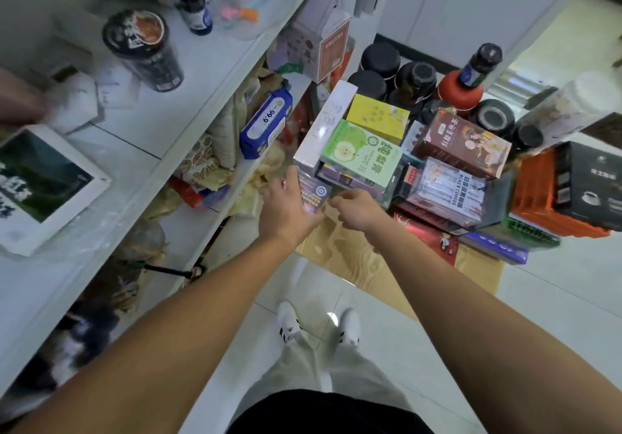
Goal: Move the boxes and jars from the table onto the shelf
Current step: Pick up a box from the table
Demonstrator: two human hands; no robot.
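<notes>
Nearest, both hands meet at the tabletop's (353,265) front edge. The left hand (286,204) has its fingers clamped around a small dark purple box (314,194); the right hand (356,208) hovers just beside it, fingers loosely curled and apart, holding nothing. To lift cleanly, I would draw the box toward the body first, since the green apple tea box (361,157) and the white box (324,124) overhang it. Beyond stand dark-lidded jars (380,58). The shelf (141,124) to the left has free room.
</notes>
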